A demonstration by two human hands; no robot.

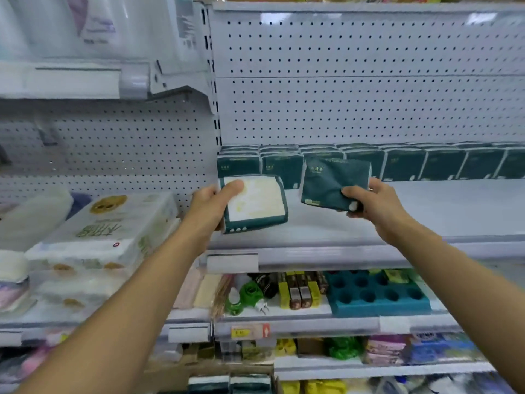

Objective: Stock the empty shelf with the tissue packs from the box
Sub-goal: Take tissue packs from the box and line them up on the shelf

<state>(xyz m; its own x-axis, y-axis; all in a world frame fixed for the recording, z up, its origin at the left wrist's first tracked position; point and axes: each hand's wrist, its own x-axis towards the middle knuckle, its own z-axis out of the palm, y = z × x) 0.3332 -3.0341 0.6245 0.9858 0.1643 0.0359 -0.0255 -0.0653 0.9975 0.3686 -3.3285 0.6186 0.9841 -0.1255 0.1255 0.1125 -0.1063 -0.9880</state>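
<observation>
Over the shelf [426, 211], near its left end: one pack [254, 204] is gripped by the left hand [211, 204], another pack [333, 183] by the right hand [372, 204]. A row [397, 163] is stocked along the back. Placing in progress; both probably need setting upright before that row.

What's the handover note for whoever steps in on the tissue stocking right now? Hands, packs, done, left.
Left hand: holds a tissue pack, pale face toward the camera, over the shelf front.
Right hand: grips a second dark green pack, tilted, above the shelf.
Done: a back row of packs stands along the rear, running from the left end to the right frame edge.
Left: set down both held packs in front of the row; the shelf front is bare. The box is not clearly in view, so its remaining stock is unknown.
</observation>
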